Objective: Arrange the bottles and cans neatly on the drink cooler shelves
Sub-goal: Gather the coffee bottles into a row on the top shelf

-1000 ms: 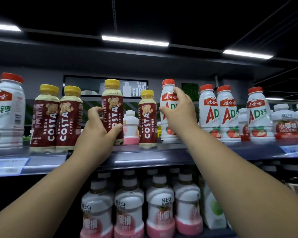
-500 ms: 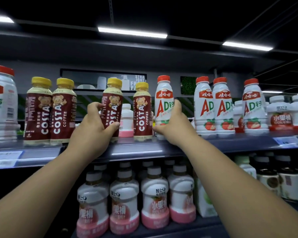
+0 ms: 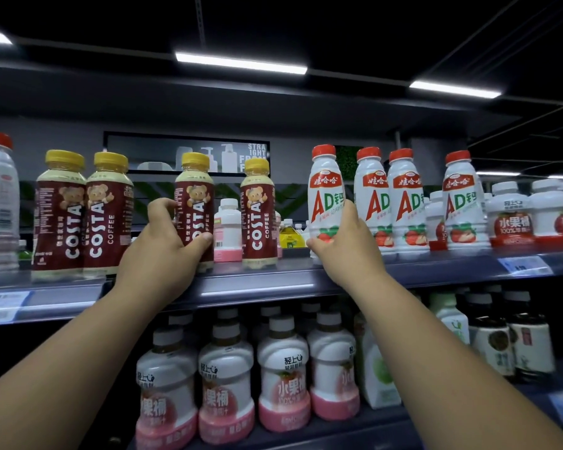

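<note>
While our left hand [image 3: 158, 251] wraps around the lower half of a Costa coffee bottle [image 3: 195, 196] near the front edge of the upper shelf [image 3: 257, 284], our right hand [image 3: 342, 245] clasps the base of a white AD bottle [image 3: 325, 196] with a red cap, thumb under its bottom and fingers up its right side. Both bottles are upright. Our hands hide their bases, so we cannot tell whether they rest on the upper shelf or are lifted just off it. Between the two on that shelf stands another Costa bottle [image 3: 257, 209], with a small pink-and-white bottle [image 3: 228, 228] set further back, just left of it. Toward the shelf's left end two more Costa bottles [image 3: 61, 216] stand touching each other. Right of the bottle we hold, three more AD bottles [image 3: 403, 199] stand on the shelf, the nearest just beside our fingers. Below the upper shelf, white bottles with pink bases [image 3: 225, 384] stand in rows
</note>
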Action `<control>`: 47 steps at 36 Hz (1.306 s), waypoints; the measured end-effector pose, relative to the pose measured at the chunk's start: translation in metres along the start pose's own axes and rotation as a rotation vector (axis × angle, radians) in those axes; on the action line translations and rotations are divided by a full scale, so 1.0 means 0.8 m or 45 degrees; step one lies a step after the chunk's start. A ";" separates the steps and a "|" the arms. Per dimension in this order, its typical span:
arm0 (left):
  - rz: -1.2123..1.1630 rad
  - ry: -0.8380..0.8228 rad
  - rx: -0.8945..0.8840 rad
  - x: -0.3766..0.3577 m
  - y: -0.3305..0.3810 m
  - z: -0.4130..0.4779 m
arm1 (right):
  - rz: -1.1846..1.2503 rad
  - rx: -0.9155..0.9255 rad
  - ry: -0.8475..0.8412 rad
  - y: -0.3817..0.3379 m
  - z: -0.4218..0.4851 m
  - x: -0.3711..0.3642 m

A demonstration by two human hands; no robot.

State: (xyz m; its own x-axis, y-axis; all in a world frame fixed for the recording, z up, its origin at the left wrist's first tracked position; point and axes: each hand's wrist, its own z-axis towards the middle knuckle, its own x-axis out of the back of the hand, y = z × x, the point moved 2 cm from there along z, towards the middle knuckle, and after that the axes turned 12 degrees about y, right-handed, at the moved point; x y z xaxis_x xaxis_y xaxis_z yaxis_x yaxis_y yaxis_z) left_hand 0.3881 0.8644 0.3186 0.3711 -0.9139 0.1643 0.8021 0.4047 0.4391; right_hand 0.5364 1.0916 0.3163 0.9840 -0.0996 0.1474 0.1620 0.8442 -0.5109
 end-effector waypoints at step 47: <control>0.410 0.315 -0.553 0.064 -0.079 0.008 | 0.090 0.258 -0.237 -0.171 -0.088 -0.101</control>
State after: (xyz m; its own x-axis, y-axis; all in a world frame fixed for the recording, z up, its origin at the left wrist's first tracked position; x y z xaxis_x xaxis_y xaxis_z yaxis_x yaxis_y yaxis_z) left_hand 0.3534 0.7915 0.3050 0.6834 -0.7300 -0.0041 0.7300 0.6834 -0.0088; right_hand 0.4399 0.9469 0.3146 0.9588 0.0457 0.2803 0.0573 0.9355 -0.3486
